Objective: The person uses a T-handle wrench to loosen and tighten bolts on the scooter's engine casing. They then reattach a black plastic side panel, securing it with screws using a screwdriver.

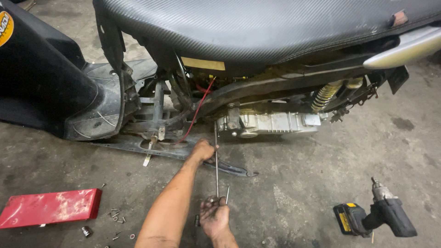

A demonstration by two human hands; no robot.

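A long thin T-handle wrench (216, 170) stands nearly upright, its tip up at the silver engine case (271, 123) of a scooter with its side panels off. My left hand (202, 150) is wrapped around the upper part of the shaft, just below the engine. Low down, my right hand (214, 217) grips the handle end close to the concrete floor. A black carbon-pattern seat (257, 25) spans the top of the view.
A red metal tray (50, 207) lies on the floor at the left, with several loose screws (117, 216) and a small socket (86, 231) beside it. A black and yellow cordless driver (376, 216) lies at the right. A yellow shock spring (326, 94) and a red wire (197, 110) are exposed.
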